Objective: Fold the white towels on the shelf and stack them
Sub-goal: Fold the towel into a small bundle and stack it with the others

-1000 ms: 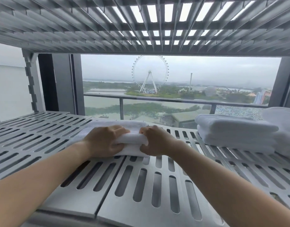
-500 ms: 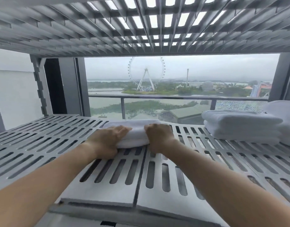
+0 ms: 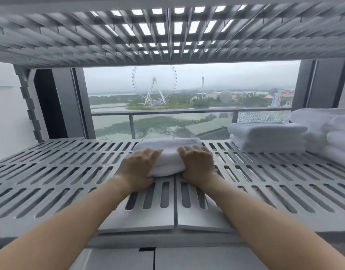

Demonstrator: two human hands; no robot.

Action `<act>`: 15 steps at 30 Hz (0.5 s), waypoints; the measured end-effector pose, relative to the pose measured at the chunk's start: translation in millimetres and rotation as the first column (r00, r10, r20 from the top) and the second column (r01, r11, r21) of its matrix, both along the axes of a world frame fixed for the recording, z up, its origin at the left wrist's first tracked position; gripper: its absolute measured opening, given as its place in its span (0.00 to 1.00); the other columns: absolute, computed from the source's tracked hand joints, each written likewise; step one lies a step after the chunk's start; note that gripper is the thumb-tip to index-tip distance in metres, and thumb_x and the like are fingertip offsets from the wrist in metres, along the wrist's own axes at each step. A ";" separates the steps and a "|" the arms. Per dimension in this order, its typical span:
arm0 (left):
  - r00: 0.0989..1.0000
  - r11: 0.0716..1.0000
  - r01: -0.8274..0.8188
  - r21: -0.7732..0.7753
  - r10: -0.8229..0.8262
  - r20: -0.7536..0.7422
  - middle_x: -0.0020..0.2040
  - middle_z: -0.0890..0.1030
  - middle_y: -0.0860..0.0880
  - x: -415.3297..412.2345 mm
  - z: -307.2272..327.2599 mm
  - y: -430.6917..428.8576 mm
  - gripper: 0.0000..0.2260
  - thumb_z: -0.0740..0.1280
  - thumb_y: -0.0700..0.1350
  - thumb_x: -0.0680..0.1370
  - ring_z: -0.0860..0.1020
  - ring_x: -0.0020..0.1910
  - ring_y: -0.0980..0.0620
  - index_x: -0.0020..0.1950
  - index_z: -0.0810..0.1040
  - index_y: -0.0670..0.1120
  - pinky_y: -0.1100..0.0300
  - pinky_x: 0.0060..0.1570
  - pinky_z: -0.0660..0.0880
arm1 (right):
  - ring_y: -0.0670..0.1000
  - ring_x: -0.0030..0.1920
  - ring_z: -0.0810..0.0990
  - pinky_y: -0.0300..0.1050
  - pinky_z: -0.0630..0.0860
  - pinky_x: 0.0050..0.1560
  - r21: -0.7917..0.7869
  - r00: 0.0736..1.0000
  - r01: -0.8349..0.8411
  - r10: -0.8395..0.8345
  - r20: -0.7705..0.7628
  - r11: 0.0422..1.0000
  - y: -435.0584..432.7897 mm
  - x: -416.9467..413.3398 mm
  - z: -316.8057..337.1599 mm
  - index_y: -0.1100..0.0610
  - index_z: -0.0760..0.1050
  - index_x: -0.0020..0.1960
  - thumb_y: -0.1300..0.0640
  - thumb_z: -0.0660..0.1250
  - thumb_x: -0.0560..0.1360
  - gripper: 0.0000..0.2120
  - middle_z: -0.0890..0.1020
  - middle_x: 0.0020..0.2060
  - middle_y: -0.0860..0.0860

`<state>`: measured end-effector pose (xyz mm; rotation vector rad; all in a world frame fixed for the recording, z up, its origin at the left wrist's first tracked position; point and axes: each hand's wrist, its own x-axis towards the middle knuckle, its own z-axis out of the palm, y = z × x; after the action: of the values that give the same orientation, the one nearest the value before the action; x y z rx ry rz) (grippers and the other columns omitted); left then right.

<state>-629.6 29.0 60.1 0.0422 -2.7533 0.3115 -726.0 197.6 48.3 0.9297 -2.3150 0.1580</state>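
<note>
A folded towel (image 3: 168,152) lies in the middle of the grey slotted shelf (image 3: 70,172), toward its back edge. The left hand (image 3: 138,168) holds the towel's left end, fingers over the top and thumb at the front edge, its grip clamped on the cloth. The right hand (image 3: 198,164) curls over the right end, its grip likewise closed on the towel. Well to the right sits a towel stack (image 3: 265,137), and touching it a taller heap of towels (image 3: 333,133). Behind is a window (image 3: 187,90).
</note>
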 end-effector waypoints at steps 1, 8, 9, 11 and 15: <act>1.000 0.999 -0.007 -0.054 0.007 0.003 0.67 0.67 0.51 -2.0 1.8 4.2 0.34 0.64 0.47 0.71 0.69 0.62 0.47 0.72 0.50 0.54 0.49 0.57 0.71 | 0.56 0.50 0.77 0.49 0.71 0.53 -0.007 1.000 0.031 -0.031 0.004 1.000 5.2 0.0 0.0 0.55 0.71 0.53 0.59 0.65 0.64 0.18 0.80 0.47 0.51; 0.978 0.974 -0.030 -0.222 -0.018 -0.208 0.52 0.76 0.48 -13.8 11.8 55.0 0.25 0.69 0.45 0.66 0.77 0.48 0.44 0.61 0.68 0.46 0.52 0.45 0.71 | 0.58 0.55 0.75 0.53 0.72 0.52 -0.020 0.997 0.077 -0.077 0.031 0.997 46.7 1.0 -2.3 0.53 0.58 0.70 0.56 0.69 0.64 0.37 0.74 0.59 0.53; 0.971 0.976 -0.025 -0.218 -0.029 -0.239 0.49 0.77 0.48 -15.3 14.7 59.5 0.23 0.69 0.44 0.64 0.78 0.45 0.44 0.59 0.70 0.46 0.53 0.43 0.72 | 0.59 0.56 0.74 0.53 0.72 0.52 -0.004 0.997 0.061 -0.061 0.042 0.998 52.7 0.8 -4.0 0.53 0.55 0.72 0.56 0.70 0.65 0.40 0.72 0.61 0.54; 0.956 0.979 0.004 -0.205 -0.064 -0.287 0.45 0.79 0.47 -18.6 18.8 67.3 0.21 0.69 0.41 0.62 0.79 0.40 0.42 0.54 0.74 0.44 0.53 0.39 0.73 | 0.59 0.55 0.75 0.52 0.73 0.49 0.018 0.998 0.042 -0.043 0.047 0.999 62.4 -0.9 -5.7 0.54 0.56 0.71 0.59 0.68 0.66 0.37 0.73 0.59 0.54; 0.928 0.973 0.020 -0.228 -0.103 -0.358 0.36 0.79 0.45 -27.6 29.3 84.9 0.19 0.72 0.39 0.57 0.78 0.31 0.42 0.47 0.77 0.42 0.53 0.32 0.74 | 0.58 0.49 0.77 0.49 0.72 0.45 -0.043 0.999 0.047 -0.048 -0.011 0.998 84.1 -13.1 10.3 0.56 0.66 0.61 0.62 0.66 0.65 0.25 0.77 0.51 0.54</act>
<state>-657.2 113.9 89.5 -0.0404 -2.3288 0.5329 -739.1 281.7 58.6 0.8514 -2.3115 0.1805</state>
